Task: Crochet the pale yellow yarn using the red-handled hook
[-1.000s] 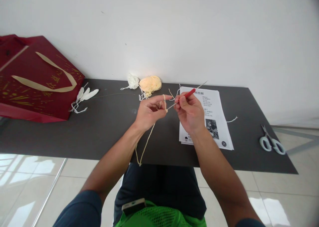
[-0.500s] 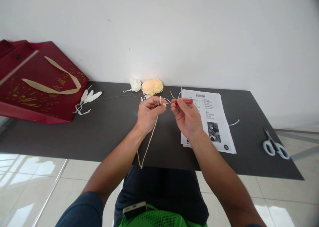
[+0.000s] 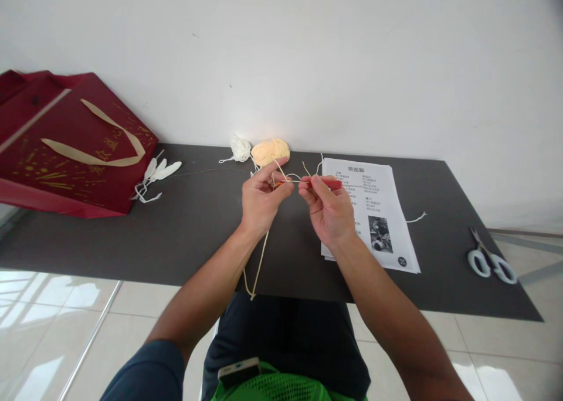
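Observation:
My left hand (image 3: pixel 260 200) pinches a strand of cream yarn (image 3: pixel 259 260) above the dark table (image 3: pixel 185 225); the yarn loops over the raised forefinger and its tail hangs past the front edge. My right hand (image 3: pixel 326 209) grips a red-handled crochet hook (image 3: pixel 328 182), held level with its tip pointing left into the loop at the left fingertips. The two hands are a few centimetres apart. Behind them lies a cream yarn ball (image 3: pixel 270 151), which the strand runs back toward.
A printed instruction sheet (image 3: pixel 376 210) lies right of my hands. White-handled scissors (image 3: pixel 490 260) rest at the far right. A small white yarn bundle (image 3: pixel 240 148) sits by the wall. White feather-like pieces (image 3: pixel 156 172) lie beside a red gift bag (image 3: pixel 70 143) at the left.
The hook has swung from pointing up-right to lying level, its tip moving into the loop. My left forefinger has lifted, and both hands have shifted slightly toward the wall.

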